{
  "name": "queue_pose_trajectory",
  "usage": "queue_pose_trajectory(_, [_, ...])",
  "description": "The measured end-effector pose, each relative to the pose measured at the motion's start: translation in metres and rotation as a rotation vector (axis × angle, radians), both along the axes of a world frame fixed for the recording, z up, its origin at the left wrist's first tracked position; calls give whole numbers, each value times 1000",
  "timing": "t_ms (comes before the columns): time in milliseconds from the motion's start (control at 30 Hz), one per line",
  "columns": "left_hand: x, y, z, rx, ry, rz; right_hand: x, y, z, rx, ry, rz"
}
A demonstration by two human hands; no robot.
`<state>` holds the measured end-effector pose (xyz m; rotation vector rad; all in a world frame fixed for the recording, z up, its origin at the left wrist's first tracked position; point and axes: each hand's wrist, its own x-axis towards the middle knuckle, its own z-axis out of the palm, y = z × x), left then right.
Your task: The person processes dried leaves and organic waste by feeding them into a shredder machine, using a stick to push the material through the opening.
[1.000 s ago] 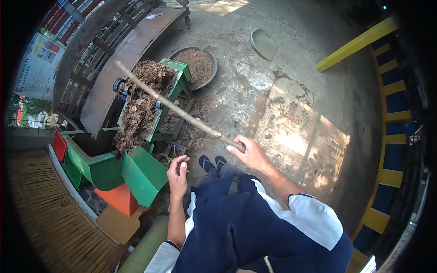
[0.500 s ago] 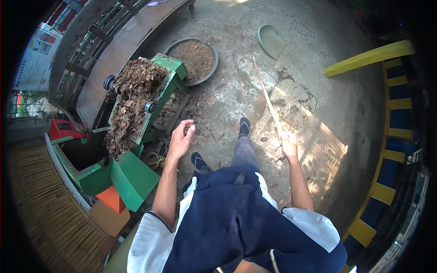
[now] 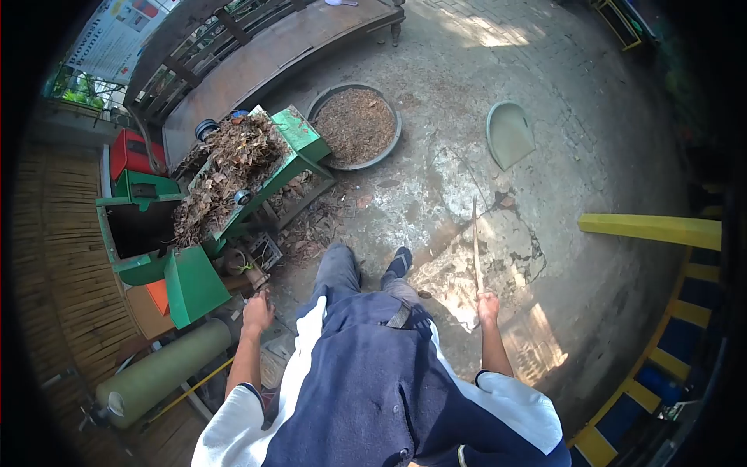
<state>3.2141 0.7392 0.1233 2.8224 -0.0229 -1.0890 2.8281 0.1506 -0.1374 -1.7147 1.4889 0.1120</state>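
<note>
A long, thin wooden stick point(image 3: 477, 253) points away from me over the concrete floor, with my right hand point(image 3: 488, 307) closed round its near end. My left hand point(image 3: 258, 312) hangs loosely at my left side, its fingers lightly curled and nothing visible in them. Beyond that hand is a green shredding machine point(image 3: 284, 175), its sloping top heaped with dry leaves point(image 3: 233, 159). A motor-like part point(image 3: 253, 272) shows low under the machine, close to my left hand. A round dark tub point(image 3: 395, 128) full of shredded brown material stands past the machine.
A green scoop-like pan point(image 3: 510, 136) lies on the floor ahead. To the right are a yellow beam point(image 3: 654, 227) and a yellow-and-blue edge point(image 3: 673, 358). A wooden bench point(image 3: 257, 58) stands at the back left; a greenish cylindrical tank point(image 3: 167, 370) lies at the near left.
I have stepped forward and the view has turned left. My left hand has dropped lower beside me. The stick stays in my right hand and now points straighter ahead.
</note>
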Motion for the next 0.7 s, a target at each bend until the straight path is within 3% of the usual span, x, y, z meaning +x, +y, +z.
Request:
queue_pose_trajectory(67, [-26,-18,5,233,64,-217,8,-24,-6,-88,31,119])
queue_pose_trajectory(133, [-39,-60,4,176,89,-197,43,-38,36,-51,256,162])
queue_pose_trajectory(167, [-40,-80,-6,151,47,-235,60,-43,48,-13,236,123])
queue_pose_trajectory(200, [-42,-87,-42,119,-11,-260,76,-51,50,-17,239,151])
queue_pose_trajectory(267, [-10,-134,-61,104,-15,-293,103,-68,38,-110,267,227])
queue_pose_trajectory(300, [12,-149,-65,98,-38,-337,126,-74,41,30,204,75])
queue_pose_trajectory(333, [33,-163,-69,150,-77,-319,147,-83,35,26,208,103])
queue_pose_trajectory(400, [75,-167,-121,160,-1,-385,192,-104,23,-179,213,249])
queue_pose_trajectory(433, [98,-174,-131,136,-106,-436,235,-105,47,-181,279,347])
queue_pose_trajectory(533, [189,-217,-86,-21,-248,-250,345,-112,73,-221,224,421])
queue_pose_trajectory(600, [250,-240,-79,-357,-340,-136,415,-115,82,-213,87,432])
queue_pose_trajectory(667, [300,-265,-43,-601,-357,-227,468,-123,76,-304,-39,464])
queue_pose_trajectory(700, [317,-274,-26,-688,-359,-243,499,-117,94,-223,-38,440])
